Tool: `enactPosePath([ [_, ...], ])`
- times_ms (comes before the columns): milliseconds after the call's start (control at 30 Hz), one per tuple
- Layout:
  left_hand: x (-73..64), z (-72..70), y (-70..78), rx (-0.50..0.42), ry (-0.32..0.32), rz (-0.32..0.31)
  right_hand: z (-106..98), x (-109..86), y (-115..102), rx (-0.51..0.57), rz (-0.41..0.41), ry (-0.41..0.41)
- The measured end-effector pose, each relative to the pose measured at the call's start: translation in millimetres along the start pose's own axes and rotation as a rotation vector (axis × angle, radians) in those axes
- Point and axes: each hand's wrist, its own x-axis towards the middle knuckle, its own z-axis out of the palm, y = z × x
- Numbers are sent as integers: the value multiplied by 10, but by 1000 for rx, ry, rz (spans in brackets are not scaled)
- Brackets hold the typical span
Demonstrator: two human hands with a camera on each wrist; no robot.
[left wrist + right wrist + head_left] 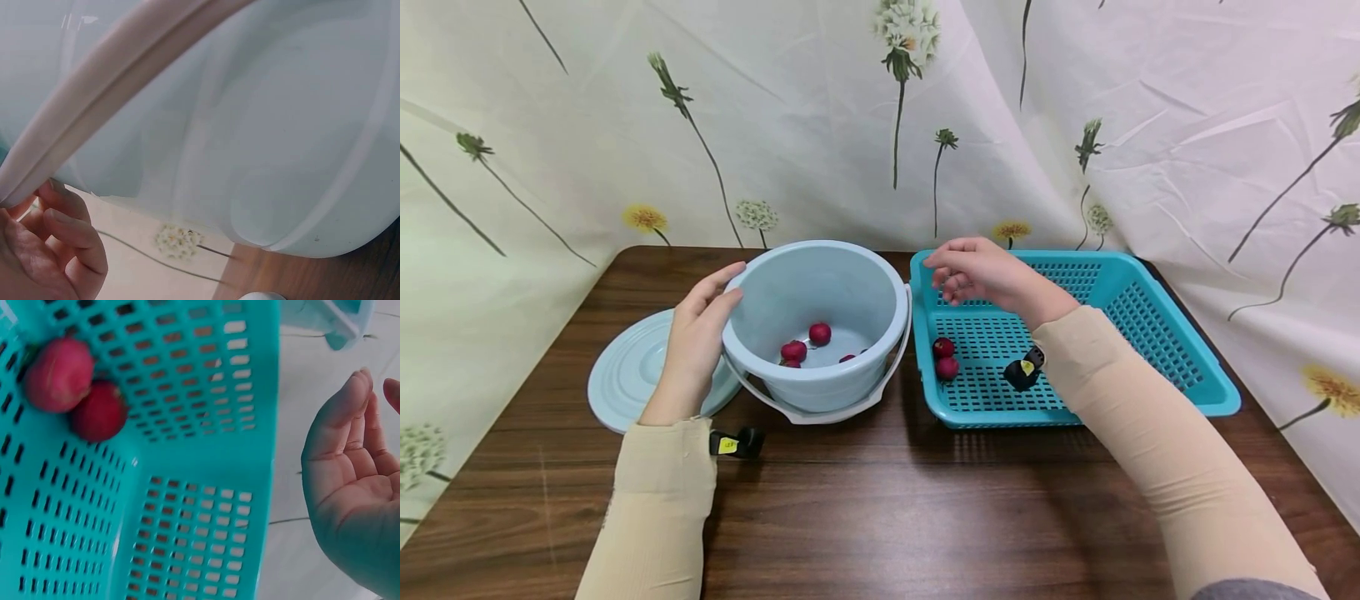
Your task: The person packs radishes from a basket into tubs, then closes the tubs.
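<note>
A pale blue bucket point(817, 385) with a white handle point(838, 414) stands left of the middle, with several red radishes point(820, 334) inside. My left hand point(691, 350) holds the bucket's left rim, the thumb at the edge; the left wrist view shows its fingers point(78, 250) bent beside the bucket wall point(187, 137). My right hand point(981, 275) hovers over the back left of a turquoise basket point(1180, 367), fingers loosely bent and nothing in them. Two radishes point(59, 375) lie touching each other near the basket's left side.
A round pale blue lid point(625, 375) lies on the brown wooden table point(850, 508), left of the bucket and partly behind my left hand. The basket stands to the bucket's right. A floral cloth point(820, 125) hangs behind the table.
</note>
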Motion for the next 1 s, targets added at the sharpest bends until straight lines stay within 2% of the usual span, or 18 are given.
enactPosePath([
  [167,-4,4,6,-3,-2,0,-79,31,86,-62,34,10],
  [467,-5,7,-6,3,-1,-8,-184,68,272,-232,96,-20],
  [633,5,9,-18,-14,-8,-11,-223,93,375,-345,124,-70],
  [800,1,2,-12,-17,-10,3,-219,106,422,-424,204,-132],
  [1000,-8,-3,2,-8,-7,2,-189,139,500,-465,268,-187],
])
